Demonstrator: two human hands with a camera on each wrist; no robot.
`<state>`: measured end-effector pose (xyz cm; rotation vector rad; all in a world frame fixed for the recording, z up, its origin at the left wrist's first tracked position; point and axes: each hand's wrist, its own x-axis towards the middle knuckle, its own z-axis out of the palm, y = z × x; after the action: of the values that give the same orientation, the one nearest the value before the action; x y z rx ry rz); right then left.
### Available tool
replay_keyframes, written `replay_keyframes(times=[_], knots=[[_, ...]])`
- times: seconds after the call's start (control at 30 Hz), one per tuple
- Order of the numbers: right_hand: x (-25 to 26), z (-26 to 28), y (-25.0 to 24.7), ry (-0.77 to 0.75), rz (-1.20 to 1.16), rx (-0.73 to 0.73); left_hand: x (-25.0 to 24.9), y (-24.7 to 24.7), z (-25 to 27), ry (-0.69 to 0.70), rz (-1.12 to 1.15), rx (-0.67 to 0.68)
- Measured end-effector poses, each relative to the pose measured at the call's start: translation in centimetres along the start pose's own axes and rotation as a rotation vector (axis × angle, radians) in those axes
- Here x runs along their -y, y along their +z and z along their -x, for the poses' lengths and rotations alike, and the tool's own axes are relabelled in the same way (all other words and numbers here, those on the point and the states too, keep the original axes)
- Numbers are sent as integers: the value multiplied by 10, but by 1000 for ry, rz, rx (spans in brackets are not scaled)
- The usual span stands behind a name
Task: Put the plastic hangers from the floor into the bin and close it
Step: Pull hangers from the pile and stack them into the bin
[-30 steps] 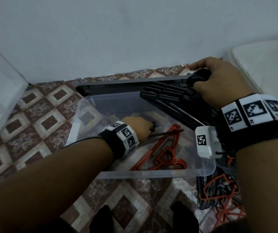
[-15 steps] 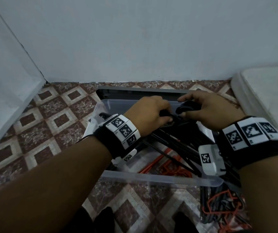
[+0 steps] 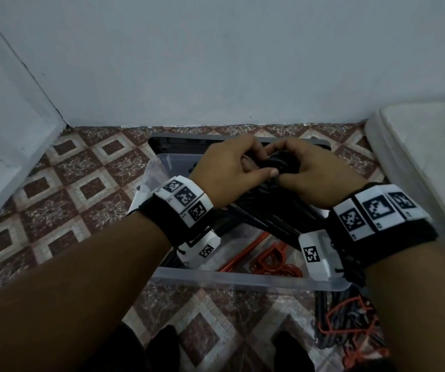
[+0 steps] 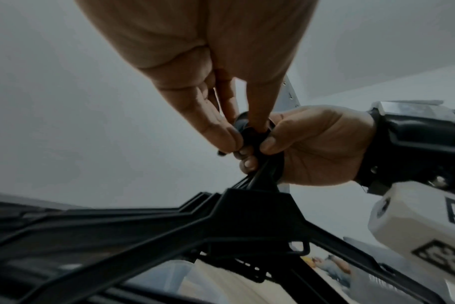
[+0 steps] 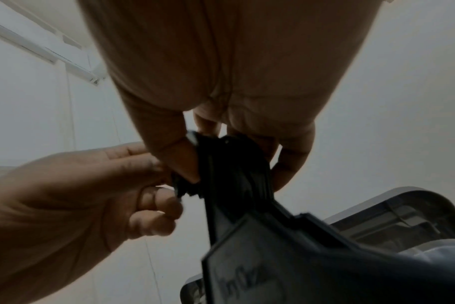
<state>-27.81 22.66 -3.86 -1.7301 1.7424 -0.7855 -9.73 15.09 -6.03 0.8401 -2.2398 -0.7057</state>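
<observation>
Nearest, floor by my right arm: I see a loose pile of black and orange plastic hangers [image 3: 350, 326] lying on the patterned brown-and-cream tiled floor [image 3: 62, 183], just outside the bin's near right corner.
Bin: a clear rectangular plastic storage bin [image 3: 242, 277] sits open on the floor in front of me, its long axis running left to right.
Inside the bin: a few thin orange plastic hangers [image 3: 264, 261] lie flat on the bottom near the front wall.
Bundle in hand: I hold a stacked bundle of black plastic hangers [image 3: 269, 208] over the bin; the hooks point up and away from me, and the arms slope down toward me and spread left and right across the bin.
Left hand [image 3: 232, 170]: fingers curled, pinching the gathered hooks from the left, thumb pressed on the near side.
Right hand [image 3: 312, 173]: fingers wrapped round the same hooks from the right, thumb tip meeting the left thumb.
Behind the bin: a dark-rimmed lid [image 3: 178, 142] lies on the floor against the white wall [image 3: 216, 63].
Far right: a white mattress edge [image 3: 417, 157].
</observation>
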Motion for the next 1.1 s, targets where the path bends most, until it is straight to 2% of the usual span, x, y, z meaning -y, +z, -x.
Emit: replay_keyframes(times=[0.07, 0.13, 0.2, 0.3, 0.37, 0.47, 0.57, 0.67, 0.73, 0.8, 0.9, 1.1], knots=[[3, 1, -1, -18, 1, -103, 16, 1, 1, -17, -78, 100], [7, 2, -5, -47, -29, -141, 39, 2, 4, -8, -395, 288], [13, 4, -7, -89, -77, -137, 54, 5, 8, 20, -618, 394], [13, 3, -6, -135, -133, -164, 61, 11, 7, 52, -556, 390], [10, 1, -7, -139, -187, -237, 59, 14, 5, 46, -480, 340], [7, 0, -11, -147, -263, -344, 53, 13, 4, 55, -505, 278], [2, 0, -16, -181, -286, -302, 50, 4, -2, 75, -530, 285], [-11, 4, -29, -113, -21, -204, 55, -16, -7, 46, -533, 250], [-25, 8, -35, 17, 279, -121, 61, -28, -8, 11, -514, 236], [-37, 8, -32, 135, 500, -130, 64, -35, -9, -20, -466, 244], [-44, 2, -21, 138, 573, -168, 68, -37, -7, -45, -423, 271], [-50, -9, -1, 211, 658, -49, 81, -22, 5, -141, -447, 394]])
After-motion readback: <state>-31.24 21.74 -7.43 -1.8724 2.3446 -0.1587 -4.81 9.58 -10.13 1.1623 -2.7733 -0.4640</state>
